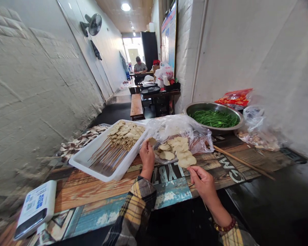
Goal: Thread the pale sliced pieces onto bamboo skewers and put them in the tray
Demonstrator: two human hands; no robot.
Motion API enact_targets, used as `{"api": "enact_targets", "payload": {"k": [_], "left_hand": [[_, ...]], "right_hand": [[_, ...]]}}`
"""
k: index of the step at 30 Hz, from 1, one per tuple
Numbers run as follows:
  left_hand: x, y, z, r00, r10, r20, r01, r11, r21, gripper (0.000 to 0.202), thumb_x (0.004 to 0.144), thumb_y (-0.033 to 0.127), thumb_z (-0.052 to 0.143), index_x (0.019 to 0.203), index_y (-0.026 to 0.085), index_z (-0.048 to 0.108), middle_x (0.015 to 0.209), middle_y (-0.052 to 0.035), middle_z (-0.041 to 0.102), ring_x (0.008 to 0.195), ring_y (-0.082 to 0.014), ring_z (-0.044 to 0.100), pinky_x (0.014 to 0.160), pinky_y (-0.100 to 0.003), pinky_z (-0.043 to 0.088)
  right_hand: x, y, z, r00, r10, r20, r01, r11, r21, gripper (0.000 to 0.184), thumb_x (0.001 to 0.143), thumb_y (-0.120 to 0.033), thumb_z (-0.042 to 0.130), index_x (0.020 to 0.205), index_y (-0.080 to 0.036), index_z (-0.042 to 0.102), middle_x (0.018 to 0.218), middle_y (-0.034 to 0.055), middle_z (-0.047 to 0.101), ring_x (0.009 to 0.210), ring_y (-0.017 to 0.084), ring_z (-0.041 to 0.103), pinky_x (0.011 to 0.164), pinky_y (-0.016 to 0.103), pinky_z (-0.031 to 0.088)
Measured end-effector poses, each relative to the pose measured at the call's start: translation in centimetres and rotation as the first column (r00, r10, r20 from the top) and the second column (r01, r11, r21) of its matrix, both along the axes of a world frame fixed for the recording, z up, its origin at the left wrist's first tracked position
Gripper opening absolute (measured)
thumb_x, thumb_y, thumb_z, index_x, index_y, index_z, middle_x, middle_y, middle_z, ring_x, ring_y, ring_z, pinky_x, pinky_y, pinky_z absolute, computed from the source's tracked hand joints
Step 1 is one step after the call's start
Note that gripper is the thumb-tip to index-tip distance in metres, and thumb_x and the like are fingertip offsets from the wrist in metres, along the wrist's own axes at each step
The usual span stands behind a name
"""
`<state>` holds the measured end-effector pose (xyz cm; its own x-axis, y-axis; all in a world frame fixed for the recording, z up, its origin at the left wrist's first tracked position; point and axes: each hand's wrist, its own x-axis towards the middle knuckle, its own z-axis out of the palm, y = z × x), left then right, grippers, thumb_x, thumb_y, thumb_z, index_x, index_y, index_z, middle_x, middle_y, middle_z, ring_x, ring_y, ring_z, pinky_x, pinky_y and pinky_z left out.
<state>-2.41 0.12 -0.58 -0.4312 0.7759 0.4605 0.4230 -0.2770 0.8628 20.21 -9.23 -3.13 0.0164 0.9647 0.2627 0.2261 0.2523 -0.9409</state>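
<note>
My right hand (pixel 202 182) is closed round a thin wooden skewer that carries several pale round slices (pixel 186 160), held low over the table's front edge. Pinched in my left hand (pixel 147 158) is a single pale slice (pixel 152 140), raised near the tray's right side. Between and beyond the hands, loose slices (pixel 166 155) lie on a clear plastic bag (pixel 195 131). To the left, a white plastic tray (pixel 78 161) holds many finished skewers (pixel 125 133), their sticks pointing toward me.
A steel bowl (pixel 240 123) of green stalks (pixel 213 118) stands at the back right. Bare sticks (pixel 242 160) lie in front of it. Mushroom-like pieces (pixel 77 141) sit left of the tray, a white payment box (pixel 36 208) at front left. A person (pixel 140 65) sits far back.
</note>
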Motion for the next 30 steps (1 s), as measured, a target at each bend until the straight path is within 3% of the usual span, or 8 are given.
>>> {"api": "enact_targets", "payload": {"k": [3,8,12,15,21,25,27,30], "left_hand": [[0.3,0.3,0.1,0.967,0.000,-0.256,0.005,1.000,0.018,0.030,0.085,0.016,0.045,0.108,0.018,0.064,0.121,-0.0121,0.063,0.118,-0.0254,0.054,0.104,-0.044,0.038],[0.8,-0.2,0.6,0.855,-0.025,-0.518,0.008,0.999,-0.035,0.031,0.081,0.016,0.055,0.107,0.024,0.070,0.124,-0.0100,0.060,0.116,-0.0276,0.052,0.100,-0.045,0.040],[0.7,-0.3,0.7,0.783,-0.117,-0.611,0.076,0.993,-0.093,0.020,0.078,0.023,0.062,0.095,0.024,0.074,0.114,-0.0089,0.064,0.108,-0.0274,0.054,0.095,-0.043,0.042],[0.5,0.1,0.5,0.781,-0.177,-0.600,0.118,0.984,-0.136,0.016,0.081,0.024,0.058,0.083,0.024,0.075,0.098,-0.0079,0.070,0.097,-0.0249,0.058,0.092,-0.041,0.042],[0.6,1.0,0.4,0.862,-0.093,-0.498,0.017,0.988,-0.155,0.019,0.081,0.025,0.053,0.073,0.020,0.070,0.079,-0.0076,0.070,0.081,-0.0231,0.059,0.078,-0.035,0.043],[0.6,1.5,0.4,0.992,-0.061,-0.110,0.036,0.975,-0.221,0.019,0.076,0.031,0.058,0.068,0.017,0.067,0.063,-0.0023,0.064,0.063,-0.0173,0.056,0.062,-0.027,0.041],[0.4,1.5,0.4,0.993,-0.072,0.095,0.093,0.967,-0.237,0.020,0.073,0.034,0.061,0.066,0.016,0.065,0.058,0.0006,0.059,0.057,-0.0140,0.052,0.055,-0.024,0.039],[0.2,1.4,0.3,0.956,-0.082,0.283,0.155,0.957,-0.244,0.022,0.068,0.037,0.065,0.067,0.014,0.064,0.057,0.0024,0.057,0.053,-0.0111,0.049,0.051,-0.022,0.037]], "right_hand": [[0.0,0.0,0.0,1.000,-0.011,0.004,0.011,1.000,-0.004,0.031,0.091,-0.040,0.053,0.085,-0.014,0.068,0.048,-0.0046,0.050,0.046,0.012,0.048,0.050,0.022,0.039],[0.1,0.1,0.3,1.000,-0.009,0.000,0.009,1.000,0.001,0.029,0.091,-0.039,0.052,0.086,-0.015,0.069,0.049,-0.0046,0.050,0.047,0.012,0.048,0.050,0.022,0.040],[0.1,0.0,0.7,1.000,-0.006,0.010,0.006,1.000,0.005,0.029,0.091,-0.037,0.052,0.083,-0.015,0.069,0.049,-0.0044,0.051,0.046,0.011,0.048,0.050,0.022,0.039],[0.1,0.0,0.9,1.000,0.000,0.000,0.000,1.000,0.002,0.030,0.091,-0.037,0.051,0.084,-0.015,0.069,0.049,-0.0045,0.051,0.046,0.011,0.048,0.049,0.022,0.039],[0.1,-0.1,1.1,1.000,0.012,-0.027,-0.012,1.000,0.007,0.028,0.092,-0.036,0.051,0.085,-0.015,0.069,0.049,-0.0045,0.051,0.046,0.011,0.049,0.049,0.022,0.039],[0.2,0.0,1.1,1.000,0.013,-0.018,-0.013,1.000,0.008,0.028,0.091,-0.037,0.052,0.083,-0.016,0.069,0.049,-0.0044,0.052,0.045,0.012,0.050,0.049,0.022,0.040],[0.2,0.0,1.2,1.000,0.015,-0.015,-0.015,1.000,0.002,0.029,0.091,-0.037,0.052,0.082,-0.016,0.069,0.048,-0.0044,0.052,0.045,0.012,0.050,0.049,0.022,0.040],[0.2,0.1,1.1,1.000,0.018,-0.014,-0.018,1.000,-0.006,0.030,0.091,-0.038,0.052,0.080,-0.016,0.069,0.049,-0.0043,0.051,0.045,0.012,0.049,0.049,0.022,0.040]]}}
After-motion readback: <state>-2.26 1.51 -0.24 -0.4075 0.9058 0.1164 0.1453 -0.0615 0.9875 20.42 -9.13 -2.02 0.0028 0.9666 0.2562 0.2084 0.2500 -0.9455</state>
